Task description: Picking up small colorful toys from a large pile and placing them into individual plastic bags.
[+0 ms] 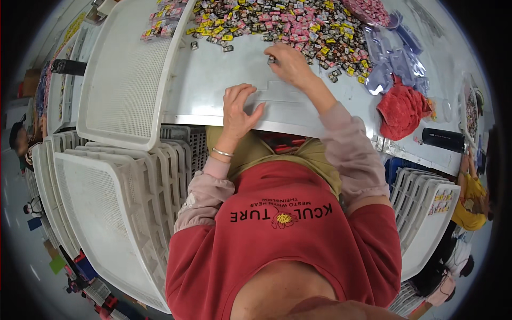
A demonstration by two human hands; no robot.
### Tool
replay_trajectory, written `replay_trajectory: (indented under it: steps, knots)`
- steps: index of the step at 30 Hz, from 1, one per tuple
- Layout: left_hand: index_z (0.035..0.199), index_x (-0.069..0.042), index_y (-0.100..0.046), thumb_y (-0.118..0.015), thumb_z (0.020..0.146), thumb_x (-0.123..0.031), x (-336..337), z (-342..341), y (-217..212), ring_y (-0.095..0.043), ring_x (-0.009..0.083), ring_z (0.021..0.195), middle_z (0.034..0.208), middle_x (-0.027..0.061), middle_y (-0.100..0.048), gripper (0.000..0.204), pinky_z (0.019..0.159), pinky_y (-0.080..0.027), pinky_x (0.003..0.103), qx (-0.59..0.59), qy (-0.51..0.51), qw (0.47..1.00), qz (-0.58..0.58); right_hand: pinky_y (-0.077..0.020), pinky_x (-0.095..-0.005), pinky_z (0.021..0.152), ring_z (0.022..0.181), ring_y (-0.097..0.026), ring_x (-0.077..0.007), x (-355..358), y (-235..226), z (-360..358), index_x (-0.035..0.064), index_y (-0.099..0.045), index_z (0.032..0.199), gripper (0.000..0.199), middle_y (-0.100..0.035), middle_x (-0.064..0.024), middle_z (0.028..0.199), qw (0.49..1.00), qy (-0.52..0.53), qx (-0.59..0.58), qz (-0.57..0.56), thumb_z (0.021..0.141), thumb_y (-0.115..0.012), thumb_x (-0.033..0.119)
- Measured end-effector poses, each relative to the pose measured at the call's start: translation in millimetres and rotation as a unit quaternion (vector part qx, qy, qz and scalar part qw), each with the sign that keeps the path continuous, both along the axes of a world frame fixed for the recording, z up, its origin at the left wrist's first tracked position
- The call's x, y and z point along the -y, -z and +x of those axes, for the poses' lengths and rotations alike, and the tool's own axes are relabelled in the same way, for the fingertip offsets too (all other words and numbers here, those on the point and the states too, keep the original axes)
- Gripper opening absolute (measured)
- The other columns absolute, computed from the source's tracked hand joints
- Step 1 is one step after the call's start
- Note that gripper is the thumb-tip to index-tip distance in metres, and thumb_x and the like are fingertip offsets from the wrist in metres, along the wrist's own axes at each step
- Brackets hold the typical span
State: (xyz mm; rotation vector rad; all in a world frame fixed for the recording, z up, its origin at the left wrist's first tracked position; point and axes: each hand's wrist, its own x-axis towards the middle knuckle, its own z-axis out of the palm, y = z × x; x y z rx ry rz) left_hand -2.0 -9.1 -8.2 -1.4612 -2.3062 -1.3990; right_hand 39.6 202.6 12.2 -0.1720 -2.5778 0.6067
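Small packets (298, 24), pink, yellow and dark, lie heaped along the far edge of the bench (213, 80), with a few strays nearer. Nearest the person, the left hand (238, 109) rests flat at the near edge, fingers spread and gripping nothing, steadying the body. Further in, the right hand (288, 63) has its fingertips pinched on one dark packet (271, 60) at the fringe of the heap. To do this cleanly, I judge it best to draw one packet clear of its neighbours before lifting. That piece is too small to tell its long axis or which way it points. A white mesh tray (128, 74) overhangs the left edge; a red cloth (401, 109) lies toward the right edge.
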Motion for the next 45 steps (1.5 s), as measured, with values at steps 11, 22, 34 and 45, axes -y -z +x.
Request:
replay_trajectory:
  steps: [11, 22, 34, 45]
  knots:
    - [0.104, -0.004, -0.052, -0.077, 0.064, -0.015, 2.0, -2.6, -4.7, -0.054, 0.0297, 0.096, 0.100, 0.0117, -0.058, 0.048, 0.086, -0.042, 0.039, 0.079, 0.019, 0.995, -0.055, -0.0519, -0.0315, 0.067, 0.076, -0.064, -0.0231, 68.2, 19.1, 48.0, -0.0012, -0.063, 0.089, 0.015, -0.064, -0.0088, 0.088, 0.970, -0.069, -0.038, -0.228, 0.075, -0.066, -0.002]
    - [0.101, 0.000, -0.059, -0.061, 0.082, -0.002, 14.1, -18.8, -0.1, -0.058, 0.0097, 0.078, 0.092, 0.0085, -0.063, 0.020, 0.070, -0.047, 0.024, 0.246, -0.060, 0.967, 0.038, -0.0502, -0.0358, 0.063, 0.073, -0.062, -0.0288, 58.8, -3.5, 41.6, 0.0031, -0.064, 0.089, 0.014, -0.063, -0.0098, 0.085, 0.966, -0.054, -0.022, -0.252, 0.076, -0.061, -0.001]
    - [0.103, 0.001, -0.060, -0.061, 0.080, -0.001, 7.1, -19.4, -3.3, -0.058, 0.0127, 0.073, 0.085, 0.0091, -0.063, 0.023, 0.062, -0.048, 0.024, 0.168, -0.009, 0.985, -0.032, -0.0480, -0.0369, 0.062, 0.071, -0.060, -0.0286, 64.3, 14.6, 30.3, 0.0024, -0.059, 0.095, 0.024, -0.056, -0.0122, 0.080, 0.985, -0.072, -0.013, -0.153, 0.071, -0.064, 0.001]
    - [0.094, -0.002, -0.063, -0.073, 0.070, -0.010, -2.8, 4.7, -11.5, -0.057, 0.0289, 0.078, 0.088, 0.0107, -0.061, 0.028, 0.072, -0.046, 0.037, -0.015, -0.018, 0.996, -0.083, -0.0498, -0.0405, 0.060, 0.066, -0.063, -0.0321, 67.8, 12.2, 43.1, 0.0018, -0.063, 0.080, 0.008, -0.064, -0.0151, 0.073, 0.983, 0.047, -0.014, -0.177, 0.074, -0.064, 0.006]
